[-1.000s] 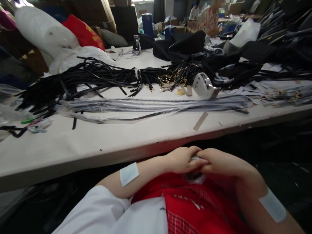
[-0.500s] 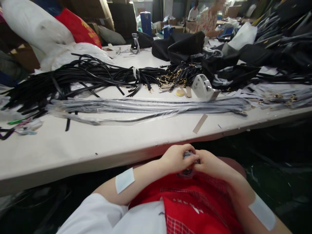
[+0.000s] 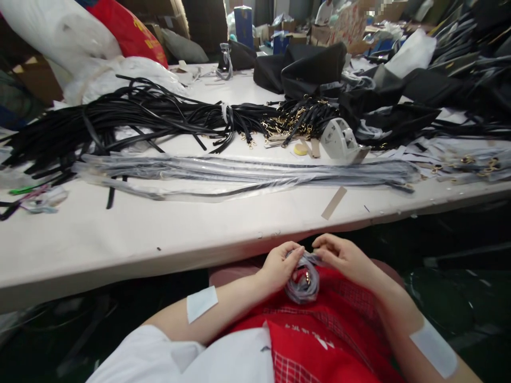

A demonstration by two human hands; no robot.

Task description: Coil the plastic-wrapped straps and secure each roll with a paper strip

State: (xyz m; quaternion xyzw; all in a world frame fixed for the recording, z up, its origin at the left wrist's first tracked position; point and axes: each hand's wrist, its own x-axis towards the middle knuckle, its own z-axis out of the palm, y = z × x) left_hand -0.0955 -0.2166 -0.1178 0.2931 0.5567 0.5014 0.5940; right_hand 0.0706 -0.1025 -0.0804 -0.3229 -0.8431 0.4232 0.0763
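Below the table edge, over my red lap, both hands hold a small coiled strap wrapped in clear plastic (image 3: 304, 277). My left hand (image 3: 279, 263) pinches the coil's left side with bent fingers. My right hand (image 3: 344, 256) pinches the wrap's upper right end. A gold clasp glints inside the coil. On the white table (image 3: 120, 239) above lies a long row of plastic-wrapped straps (image 3: 239, 173), and behind it a big bundle of bare black straps (image 3: 120, 125) with gold clasps (image 3: 287, 125).
A white tape dispenser (image 3: 338, 139), a yellow tape roll (image 3: 298, 150) and a loose tape strip (image 3: 334, 202) lie on the table. Black bags (image 3: 311, 66) and fabric pile up at the back and right. White and red sacks (image 3: 80, 37) stand at the back left.
My hands were clasped tight together over the wrapped coil. They have parted a little, and the coiled strap in its plastic now shows between them.
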